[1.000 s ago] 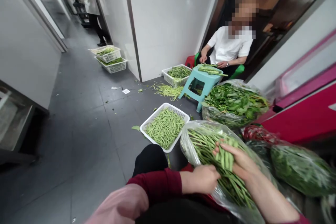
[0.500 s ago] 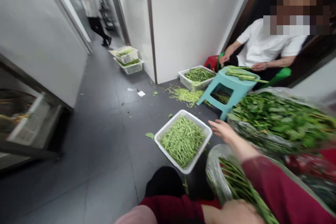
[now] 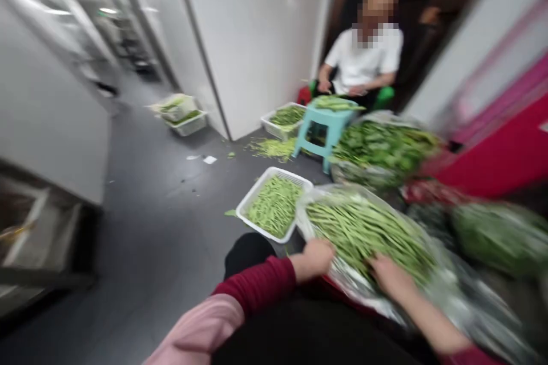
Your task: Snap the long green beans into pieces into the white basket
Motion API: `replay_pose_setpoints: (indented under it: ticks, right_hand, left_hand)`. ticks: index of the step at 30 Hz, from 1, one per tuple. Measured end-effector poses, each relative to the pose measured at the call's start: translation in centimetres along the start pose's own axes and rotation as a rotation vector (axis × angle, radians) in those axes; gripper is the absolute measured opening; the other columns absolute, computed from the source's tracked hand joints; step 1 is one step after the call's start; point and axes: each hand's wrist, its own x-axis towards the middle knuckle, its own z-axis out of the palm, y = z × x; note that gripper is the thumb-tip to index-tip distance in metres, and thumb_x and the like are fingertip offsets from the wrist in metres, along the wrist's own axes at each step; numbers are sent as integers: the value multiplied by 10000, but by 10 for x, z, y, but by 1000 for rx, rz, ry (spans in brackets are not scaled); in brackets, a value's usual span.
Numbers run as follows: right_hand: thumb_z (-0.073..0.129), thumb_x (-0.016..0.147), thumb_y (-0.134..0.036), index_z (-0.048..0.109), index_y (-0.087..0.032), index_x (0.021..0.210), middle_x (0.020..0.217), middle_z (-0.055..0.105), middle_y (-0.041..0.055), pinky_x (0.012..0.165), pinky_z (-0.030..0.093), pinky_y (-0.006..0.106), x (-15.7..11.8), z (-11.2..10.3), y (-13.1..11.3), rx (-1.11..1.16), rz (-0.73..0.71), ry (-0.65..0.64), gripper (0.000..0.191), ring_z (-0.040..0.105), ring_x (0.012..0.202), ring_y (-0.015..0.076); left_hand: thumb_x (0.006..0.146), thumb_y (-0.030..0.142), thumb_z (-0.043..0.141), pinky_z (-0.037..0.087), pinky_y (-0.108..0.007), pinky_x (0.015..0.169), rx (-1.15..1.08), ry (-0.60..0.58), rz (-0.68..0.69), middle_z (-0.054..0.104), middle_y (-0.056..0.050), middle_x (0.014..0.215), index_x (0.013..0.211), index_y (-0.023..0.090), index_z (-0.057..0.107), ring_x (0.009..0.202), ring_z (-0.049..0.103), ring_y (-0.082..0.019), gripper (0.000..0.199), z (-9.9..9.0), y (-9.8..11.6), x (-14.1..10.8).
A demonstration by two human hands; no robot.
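Evidently the right hand (image 3: 389, 275) has its fingertips down among the long green beans (image 3: 363, 225), inside an open clear plastic bag (image 3: 371, 295). The left hand (image 3: 319, 256) looks loosely curled at the bag's near edge. Blur stops me telling whether either pinches anything. Beside the bag sits a white basket (image 3: 249, 195) of shorter bean pieces (image 3: 276, 205).

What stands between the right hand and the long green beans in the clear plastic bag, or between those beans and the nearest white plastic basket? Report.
Nothing visible blocks the right hand; its fingertips meet the beans. Toward the basket, the bag's edge and the basket's rim intervene.
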Motion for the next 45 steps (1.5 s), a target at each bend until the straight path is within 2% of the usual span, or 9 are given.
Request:
replay_pose_setpoints:
  ticks: [1, 4, 8, 15, 21, 28, 36, 41, 45]
  right_hand:
    - [580, 608, -122, 575, -195, 543, 722, 575, 56, 732, 379, 288, 0, -5, 1, -91, 27, 45, 98, 530, 785, 186]
    - [448, 757, -118, 618, -161, 725, 937, 595, 126, 803, 343, 324, 4, -29, 1, -830, 40, 23, 179, 512, 942, 221]
    - [378, 833, -160, 616, -153, 937, 968, 616, 132, 787, 352, 313, -3, -47, -6, -1105, 66, -90, 260, 529, 959, 222]
    - [434, 788, -122, 656, -191, 919, 928, 640, 119, 690, 402, 305, -16, -32, 10, -1094, 85, -205, 267, 604, 846, 217]
    - [385, 814, -109, 629, -171, 909, 945, 623, 131, 673, 394, 301, -24, -39, 14, -1082, 114, -120, 269, 594, 853, 214]
    - [450, 798, -178, 578, -201, 915, 981, 584, 67, 729, 365, 253, -26, -51, 11, -950, 67, 69, 175, 534, 918, 177]
    - [399, 786, -135, 567, -177, 950, 1006, 581, 71, 833, 366, 270, -16, -46, 3, -647, -123, 305, 239, 518, 946, 177]
    - [388, 737, -70, 539, -181, 1086, 1121, 536, 85, 891, 370, 301, -15, -48, -3, -555, -159, 385, 396, 499, 1019, 186]
    - [418, 657, -12, 492, -171, 1179, 1237, 442, 120, 895, 358, 327, -30, -45, -19, -551, -155, 466, 550, 442, 1104, 232]
  left_hand:
    - [722, 84, 474, 451, -359, 793, 36, -35, 12, 616, -140, 842, 794, 115, 605, 847, 585, -218, 153, 5, -2, 5]
    - [787, 138, 405, 402, -364, 879, 130, -69, 64, 585, -140, 1017, 971, 126, 569, 978, 540, -214, 247, 15, -3, 24]
    - [820, 196, 378, 401, -306, 865, 235, -51, 133, 594, -94, 1008, 1001, 161, 565, 968, 541, -182, 263, 18, 2, 32]
    - [815, 232, 417, 395, -314, 844, 372, -2, 193, 560, -108, 1010, 983, 154, 563, 975, 516, -202, 236, 35, 22, 36]
    - [760, 231, 515, 316, -424, 907, 432, -124, 328, 583, -146, 971, 900, 129, 587, 1039, 464, -269, 187, 49, 44, 53]
    - [741, 256, 523, 388, -329, 789, 274, -90, 248, 606, -84, 856, 774, 159, 589, 849, 550, -207, 123, 11, 38, 65]
    - [825, 287, 378, 353, -193, 486, -123, -33, 74, 495, 16, 594, 748, 140, 488, 484, 418, -66, 199, -29, 31, 56]
    - [683, 418, 590, 246, -171, 418, -923, -283, 37, 430, 49, 577, 762, 150, 440, 419, 288, -23, 317, -29, 35, 29]
    - [624, 372, 634, 243, -177, 428, -981, -134, 35, 424, 62, 559, 752, 163, 427, 425, 306, -31, 321, -32, 44, 16]
